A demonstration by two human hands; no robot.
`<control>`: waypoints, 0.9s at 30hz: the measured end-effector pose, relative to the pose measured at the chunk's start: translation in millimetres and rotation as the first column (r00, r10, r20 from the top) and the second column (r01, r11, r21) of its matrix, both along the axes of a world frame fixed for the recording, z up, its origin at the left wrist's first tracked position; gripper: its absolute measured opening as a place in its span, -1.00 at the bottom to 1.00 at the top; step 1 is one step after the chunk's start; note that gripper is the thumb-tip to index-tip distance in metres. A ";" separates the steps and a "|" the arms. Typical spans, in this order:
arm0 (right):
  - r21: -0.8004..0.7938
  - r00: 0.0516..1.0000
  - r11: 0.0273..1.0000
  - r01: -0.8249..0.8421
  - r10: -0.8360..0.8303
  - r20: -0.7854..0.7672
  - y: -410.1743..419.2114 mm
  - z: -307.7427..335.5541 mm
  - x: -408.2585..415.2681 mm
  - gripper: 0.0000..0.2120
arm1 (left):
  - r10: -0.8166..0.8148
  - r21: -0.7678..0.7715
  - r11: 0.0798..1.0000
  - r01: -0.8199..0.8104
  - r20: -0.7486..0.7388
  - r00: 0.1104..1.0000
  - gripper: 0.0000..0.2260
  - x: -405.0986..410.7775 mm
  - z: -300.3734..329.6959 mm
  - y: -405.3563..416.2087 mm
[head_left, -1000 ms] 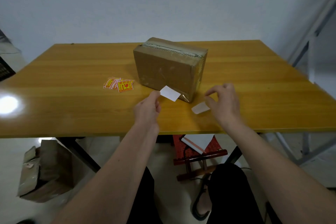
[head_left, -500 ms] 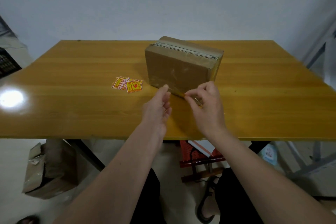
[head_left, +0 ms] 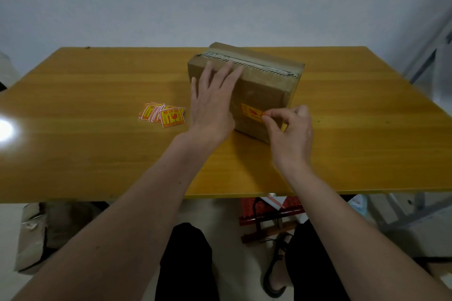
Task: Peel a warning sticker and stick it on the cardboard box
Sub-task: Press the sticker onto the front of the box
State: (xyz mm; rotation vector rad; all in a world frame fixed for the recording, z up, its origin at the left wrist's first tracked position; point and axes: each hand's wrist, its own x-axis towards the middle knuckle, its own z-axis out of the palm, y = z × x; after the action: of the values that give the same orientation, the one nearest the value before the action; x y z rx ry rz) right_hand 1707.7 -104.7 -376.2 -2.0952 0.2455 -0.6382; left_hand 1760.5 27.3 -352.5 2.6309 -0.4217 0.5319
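Note:
A brown cardboard box (head_left: 263,80) stands on the yellow wooden table (head_left: 97,129), sealed with striped tape along its top. A yellow and red warning sticker (head_left: 252,112) lies against the box's near side face. My right hand (head_left: 291,134) pinches the sticker's right edge between thumb and forefinger. My left hand (head_left: 212,105) rests flat with spread fingers on the box's left part, fingertips at the top edge.
A small pile of several more warning stickers (head_left: 162,116) lies on the table left of the box. Under the table stand a red stool (head_left: 269,212) and, at the left, another cardboard box (head_left: 34,232). A metal frame rises at the right.
The white backing paper has left my hands. My left hand moved up onto the box. My right hand brought the sticker to the box's side face.

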 end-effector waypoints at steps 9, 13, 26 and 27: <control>0.008 0.996 0.996 0.085 -0.085 0.024 -6.3 -4.4 14.6 -0.92 | -0.083 -0.041 0.995 0.086 0.078 0.993 -0.13 16.8 -10.3 -1.6; 0.046 0.996 0.996 0.075 -0.077 0.042 -8.2 -9.3 17.1 -0.93 | -0.052 -0.054 0.997 0.058 0.094 0.994 -0.11 15.7 -10.3 -5.5; 0.971 0.977 0.204 -0.123 0.199 0.082 -17.7 -15.7 -5.7 -0.67 | -0.028 -0.764 0.631 -0.138 -0.199 0.980 -0.59 -14.4 -12.5 -28.1; 0.980 0.973 0.158 -0.122 0.215 0.086 -15.2 -16.0 -7.1 -0.68 | -0.171 -0.835 0.523 -0.171 -0.299 0.939 -0.67 -19.1 -14.9 -30.3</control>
State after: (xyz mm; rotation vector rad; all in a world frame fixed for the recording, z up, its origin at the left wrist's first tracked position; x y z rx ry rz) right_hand 1700.6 -119.9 -392.2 -0.7760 0.3362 -0.1067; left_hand 1741.4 -2.9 -367.4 1.6677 0.0012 0.1631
